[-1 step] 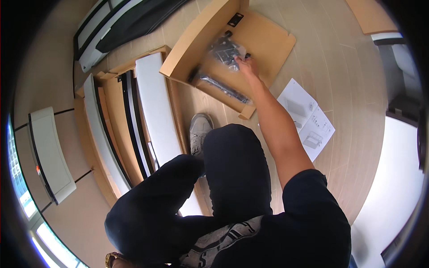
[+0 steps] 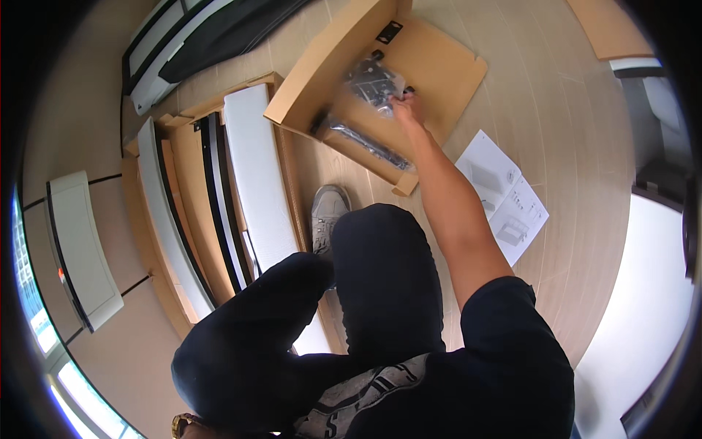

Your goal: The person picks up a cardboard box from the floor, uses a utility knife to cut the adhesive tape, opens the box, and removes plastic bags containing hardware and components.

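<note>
My right hand (image 2: 407, 110) reaches into an open cardboard box lid (image 2: 446, 69) and has its fingers closed on the near corner of a clear plastic bag of dark hardware (image 2: 373, 82). Part of the grip is hidden behind the hand. Close by in the lid, nearer to me, lies a long dark part in clear wrap (image 2: 369, 146). A black plate with holes (image 2: 389, 31) rests at the lid's far end. Of my left arm only the wrist with a gold watch (image 2: 187, 423) shows at the lower edge; the left hand itself is out of view.
Left of my shoe (image 2: 330, 208), a long carton (image 2: 284, 172) holds white panels (image 2: 256, 146) and dark rails (image 2: 218, 197). An instruction sheet (image 2: 504, 194) lies on the wooden floor right of my forearm. A black cover (image 2: 219, 47) lies at the far left.
The view has shifted very slightly. My right hand stays at the plastic bag, and nothing else has visibly moved.
</note>
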The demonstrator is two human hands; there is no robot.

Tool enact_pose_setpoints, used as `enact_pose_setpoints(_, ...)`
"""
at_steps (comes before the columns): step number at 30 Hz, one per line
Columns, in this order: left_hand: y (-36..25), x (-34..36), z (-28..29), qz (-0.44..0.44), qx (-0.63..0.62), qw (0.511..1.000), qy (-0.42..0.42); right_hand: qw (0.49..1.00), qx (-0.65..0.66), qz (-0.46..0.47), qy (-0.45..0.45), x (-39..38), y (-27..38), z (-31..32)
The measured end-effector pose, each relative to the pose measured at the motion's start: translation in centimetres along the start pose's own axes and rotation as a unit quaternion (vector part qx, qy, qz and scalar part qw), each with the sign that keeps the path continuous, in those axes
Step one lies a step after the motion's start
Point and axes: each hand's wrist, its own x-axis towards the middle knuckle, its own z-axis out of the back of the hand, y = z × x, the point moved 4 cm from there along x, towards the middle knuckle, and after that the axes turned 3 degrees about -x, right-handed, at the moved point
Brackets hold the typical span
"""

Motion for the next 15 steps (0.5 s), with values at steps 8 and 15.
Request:
enact_pose_setpoints(8,-0.8,1.8,0.3,0.016,0.026,0.997,0.073,0.844,0.524,0.003,0.117,-1.7,-1.6,0.7)
enact_pose_setpoints(15,8.0,10.9,-3.4,0.087,0.151,0.877,0.447,0.815,0.539,-0.092,0.191,-3.8,-5.8,7.2)
